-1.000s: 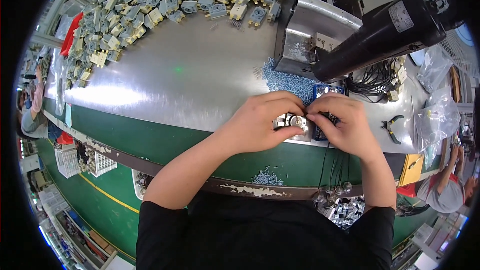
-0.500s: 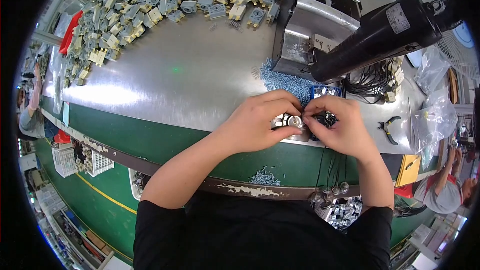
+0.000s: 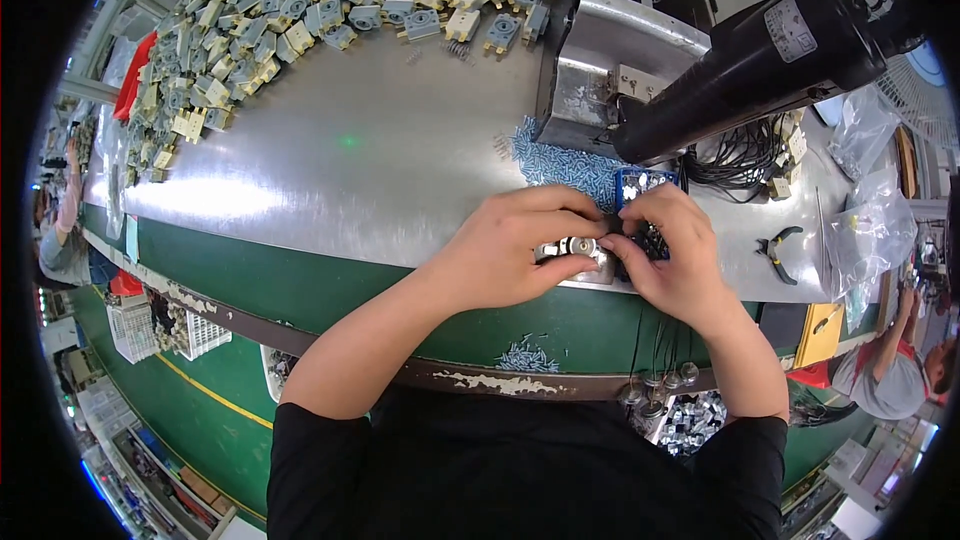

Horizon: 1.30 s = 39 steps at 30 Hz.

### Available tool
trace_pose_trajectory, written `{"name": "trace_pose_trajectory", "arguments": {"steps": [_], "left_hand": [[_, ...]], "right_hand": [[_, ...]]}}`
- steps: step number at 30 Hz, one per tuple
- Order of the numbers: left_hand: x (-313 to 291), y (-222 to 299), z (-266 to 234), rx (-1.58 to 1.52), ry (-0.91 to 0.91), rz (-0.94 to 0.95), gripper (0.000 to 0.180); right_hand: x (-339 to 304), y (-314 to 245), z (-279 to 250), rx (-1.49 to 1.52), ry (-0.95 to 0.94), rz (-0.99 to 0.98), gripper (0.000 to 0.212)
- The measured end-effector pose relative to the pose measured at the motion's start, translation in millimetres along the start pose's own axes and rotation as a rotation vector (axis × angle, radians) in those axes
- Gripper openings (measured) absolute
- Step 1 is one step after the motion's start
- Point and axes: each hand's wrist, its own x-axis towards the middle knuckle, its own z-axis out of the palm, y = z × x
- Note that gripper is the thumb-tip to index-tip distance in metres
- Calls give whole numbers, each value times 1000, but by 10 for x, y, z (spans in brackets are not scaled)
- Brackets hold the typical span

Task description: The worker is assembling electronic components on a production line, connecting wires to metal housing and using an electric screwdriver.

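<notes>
one slack finger could drop the small metal part (image 3: 584, 246) your left hand (image 3: 510, 248) grips beside the blue tray (image 3: 619, 183) on the table (image 3: 400, 175); whether your right hand (image 3: 672, 252), fingertips close by, grasps anything is unclear.

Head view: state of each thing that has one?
Left hand, closed around small metal part
Right hand, beside that part, grip unclear
Pliers, handles spread
Blue screws, loosely piled
Grey-and-cream modules, heaped
Black cables, bundled
Clear plastic bag, crumpled
Black cylinder, tilted
</notes>
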Motion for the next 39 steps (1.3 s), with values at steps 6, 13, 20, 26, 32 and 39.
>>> {"name": "trace_pose_trajectory", "arguments": {"steps": [6,13,20,26,32,39], "left_hand": [[55,3,11,37,28,65,25],[28,-7,-19,2,11,36,29],[0,14,-29,22,4,13,30],[-3,3,-27,22,10,13,30],[23,7,-29,20,7,26,29],[23,16,-35,18,11,21,28]], "right_hand": [[215,93,-233,308,514,-99,70],[964,-4,-333,810,161,90,98],[1226,-29,-486,874,385,74,105],[1283,52,-478,833,532,85,109],[1279,121,-447,819,542,75,108],[1314,-78,-359,664,546,141,108]]}}
